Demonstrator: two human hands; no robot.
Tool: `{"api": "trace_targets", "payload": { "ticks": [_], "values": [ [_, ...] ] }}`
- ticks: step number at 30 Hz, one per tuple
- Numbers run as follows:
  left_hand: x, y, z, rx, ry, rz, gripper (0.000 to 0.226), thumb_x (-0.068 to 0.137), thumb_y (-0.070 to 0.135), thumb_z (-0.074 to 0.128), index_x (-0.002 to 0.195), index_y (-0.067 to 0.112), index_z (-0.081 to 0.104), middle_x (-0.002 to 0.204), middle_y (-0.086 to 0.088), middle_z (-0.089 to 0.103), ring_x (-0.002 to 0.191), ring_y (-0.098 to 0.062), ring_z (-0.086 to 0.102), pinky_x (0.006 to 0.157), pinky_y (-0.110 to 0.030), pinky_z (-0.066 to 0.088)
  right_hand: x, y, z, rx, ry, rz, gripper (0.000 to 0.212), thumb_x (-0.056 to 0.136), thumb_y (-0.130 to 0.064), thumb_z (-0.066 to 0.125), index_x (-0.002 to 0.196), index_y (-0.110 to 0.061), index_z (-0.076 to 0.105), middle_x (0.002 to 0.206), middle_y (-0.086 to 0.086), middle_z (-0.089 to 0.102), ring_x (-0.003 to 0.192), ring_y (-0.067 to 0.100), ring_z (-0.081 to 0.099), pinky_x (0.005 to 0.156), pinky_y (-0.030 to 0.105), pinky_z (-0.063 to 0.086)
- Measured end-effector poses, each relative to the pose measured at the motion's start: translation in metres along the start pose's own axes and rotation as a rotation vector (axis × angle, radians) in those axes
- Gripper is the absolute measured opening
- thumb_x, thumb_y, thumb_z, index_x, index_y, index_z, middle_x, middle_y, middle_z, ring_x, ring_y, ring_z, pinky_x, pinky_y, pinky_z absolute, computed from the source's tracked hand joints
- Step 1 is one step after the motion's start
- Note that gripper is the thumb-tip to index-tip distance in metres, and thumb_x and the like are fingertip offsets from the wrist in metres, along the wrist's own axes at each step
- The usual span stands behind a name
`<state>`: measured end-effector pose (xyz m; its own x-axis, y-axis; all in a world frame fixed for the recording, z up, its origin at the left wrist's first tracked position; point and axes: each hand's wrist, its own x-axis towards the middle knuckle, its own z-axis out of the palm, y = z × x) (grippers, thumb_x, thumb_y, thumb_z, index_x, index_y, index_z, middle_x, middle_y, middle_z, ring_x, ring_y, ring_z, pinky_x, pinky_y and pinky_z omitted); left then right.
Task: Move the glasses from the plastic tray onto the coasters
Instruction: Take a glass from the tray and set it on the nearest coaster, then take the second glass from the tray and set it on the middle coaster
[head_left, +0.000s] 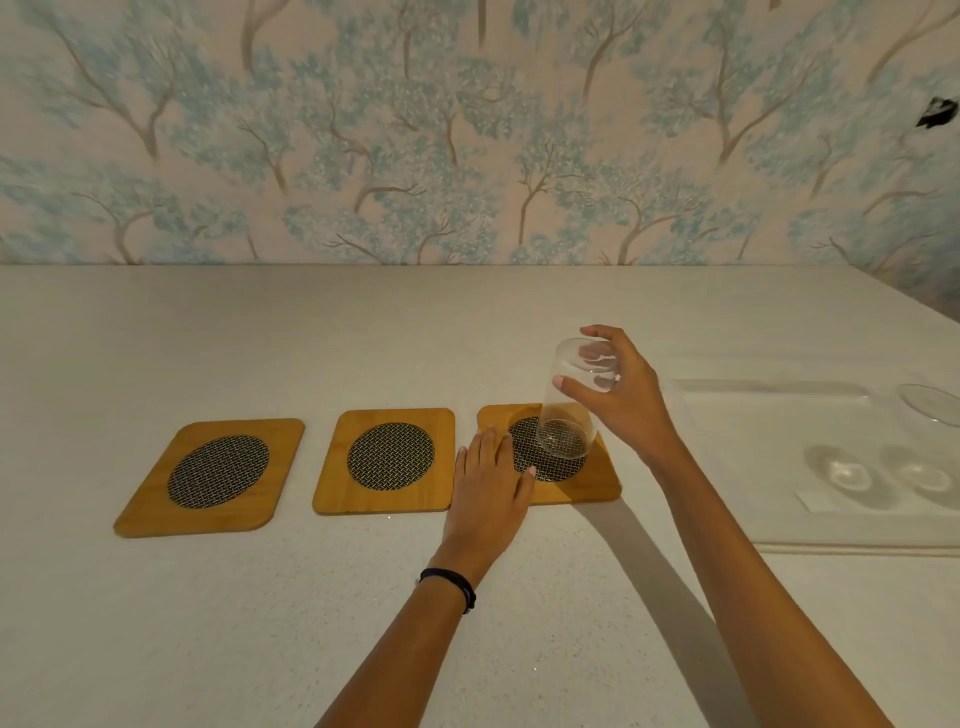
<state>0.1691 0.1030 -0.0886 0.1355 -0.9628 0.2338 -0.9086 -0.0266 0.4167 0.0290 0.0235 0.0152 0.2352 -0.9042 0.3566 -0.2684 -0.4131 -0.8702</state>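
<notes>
Three wooden coasters with dark woven centres lie in a row on the white table: the left coaster (208, 478), the middle coaster (387, 461) and the right coaster (597, 483). My right hand (621, 395) grips a clear glass (569, 410) near its rim, its base over the dark centre of the right coaster, tilted slightly. Whether the base touches is unclear. My left hand (491, 488) lies flat with fingers spread on the right coaster's left edge. The clear plastic tray (779, 540) sits at the right with two more glasses (844, 470) (924, 475) showing faintly in it.
A round clear glass rim (930, 410) shows at the tray's far right edge. The wallpapered wall with a tree pattern rises behind the table. The table's right edge angles away at the far right.
</notes>
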Motion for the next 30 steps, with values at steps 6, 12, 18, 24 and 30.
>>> {"api": "trace_targets", "payload": {
  "ticks": [6, 12, 18, 24, 30],
  "values": [
    [0.001, 0.001, -0.002, -0.008, -0.027, -0.025, 0.057, 0.093, 0.043, 0.023, 0.137, 0.007, 0.031, 0.148, -0.014, 0.027, 0.137, -0.027, 0.021, 0.115, -0.045, 0.017, 0.000, 0.003, 0.017, -0.019, -0.085, -0.003, 0.058, 0.068, -0.022, 0.079, 0.118, -0.026, 0.050, 0.111, 0.002, 0.058, 0.100, 0.016, 0.055, 0.080, 0.019, 0.044],
    [0.000, 0.002, -0.004, 0.024, -0.018, -0.020, 0.069, 0.086, 0.049, 0.008, 0.137, 0.008, 0.032, 0.149, -0.013, 0.028, 0.138, -0.027, 0.022, 0.114, -0.044, 0.018, -0.002, 0.004, 0.022, -0.064, -0.123, -0.028, 0.061, 0.068, -0.023, 0.079, 0.121, -0.024, 0.048, 0.119, 0.006, 0.056, 0.107, 0.020, 0.054, 0.090, 0.034, 0.049],
    [0.000, 0.002, -0.002, 0.060, 0.005, -0.005, 0.072, 0.085, 0.050, 0.006, 0.136, 0.006, 0.035, 0.146, -0.014, 0.034, 0.135, -0.028, 0.029, 0.112, -0.045, 0.026, -0.005, 0.003, 0.012, -0.079, -0.156, -0.053, 0.057, 0.074, -0.025, 0.075, 0.123, -0.030, 0.046, 0.128, 0.003, 0.050, 0.116, 0.014, 0.047, 0.094, 0.029, 0.039],
    [-0.007, 0.007, -0.006, 0.143, 0.004, 0.005, 0.070, 0.087, 0.047, 0.004, 0.138, 0.006, 0.030, 0.149, -0.012, 0.030, 0.136, -0.025, 0.028, 0.112, -0.045, 0.026, -0.015, 0.005, -0.017, -0.048, -0.067, -0.107, 0.035, 0.082, -0.023, 0.067, 0.114, -0.028, 0.054, 0.124, -0.004, 0.053, 0.119, 0.008, 0.048, 0.100, 0.027, 0.039],
    [-0.013, 0.018, -0.016, 0.282, -0.090, -0.010, 0.052, 0.096, 0.038, 0.030, 0.136, 0.006, 0.032, 0.147, -0.013, 0.032, 0.134, -0.024, 0.032, 0.105, -0.044, 0.034, -0.021, 0.012, -0.054, -0.045, 0.019, -0.150, 0.020, 0.087, -0.014, 0.059, 0.105, -0.024, 0.059, 0.114, -0.001, 0.059, 0.112, 0.012, 0.056, 0.094, 0.026, 0.047]
  ]
}}
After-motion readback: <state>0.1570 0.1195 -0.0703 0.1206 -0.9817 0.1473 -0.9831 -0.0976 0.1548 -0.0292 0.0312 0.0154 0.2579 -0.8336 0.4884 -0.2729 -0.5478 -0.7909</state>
